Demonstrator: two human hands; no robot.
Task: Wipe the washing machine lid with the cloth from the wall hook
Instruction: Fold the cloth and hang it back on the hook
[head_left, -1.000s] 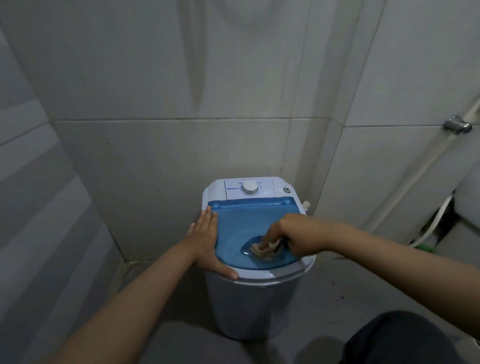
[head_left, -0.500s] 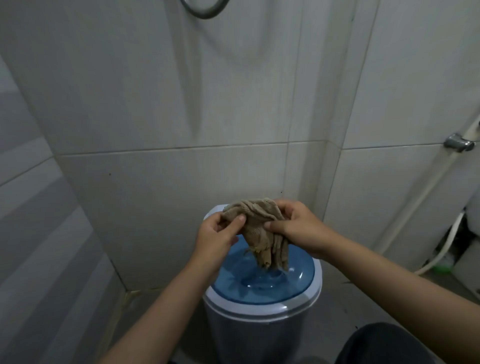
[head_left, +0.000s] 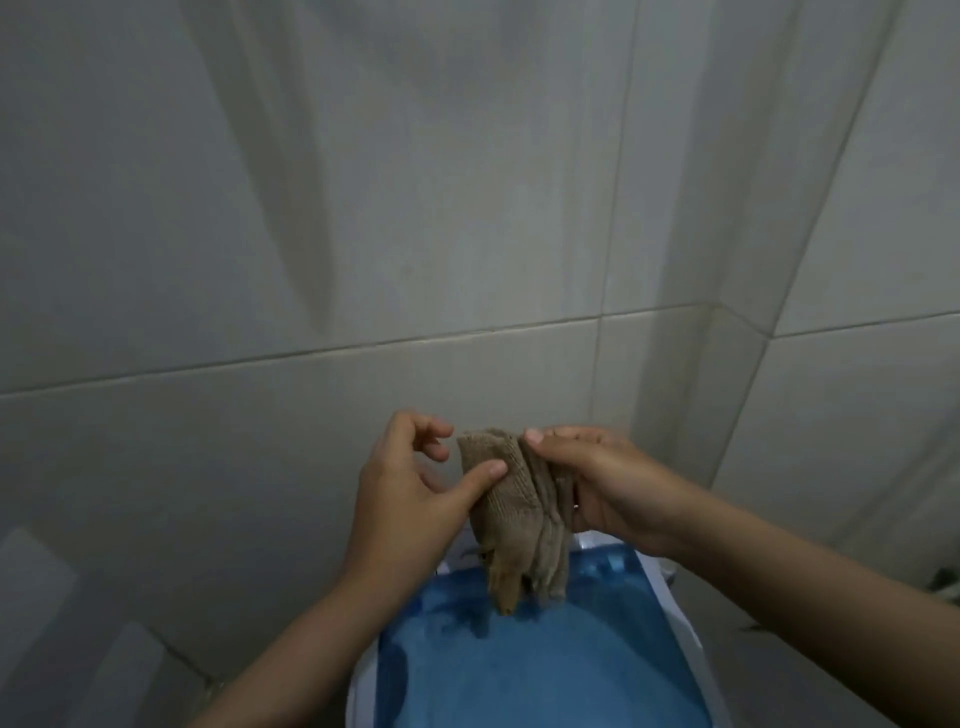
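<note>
A beige knitted cloth (head_left: 511, 512) hangs folded in the air above the washing machine's blue translucent lid (head_left: 540, 665). My right hand (head_left: 597, 483) grips its right side with thumb on top. My left hand (head_left: 415, 499) touches the cloth's left face with the thumb, the other fingers curled and apart behind it. The cloth's lower end dangles just over the back part of the lid. The machine's control panel is hidden behind the cloth and hands.
Pale tiled walls (head_left: 363, 234) close in behind and on the right, meeting in a corner (head_left: 717, 312). The machine's white rim (head_left: 675, 613) shows at the right. Grey striped wall panelling (head_left: 62, 623) lies at the lower left.
The cloth left the lid and rose in both hands. My left hand came off the machine's rim to the cloth. The camera tilted up and moved closer.
</note>
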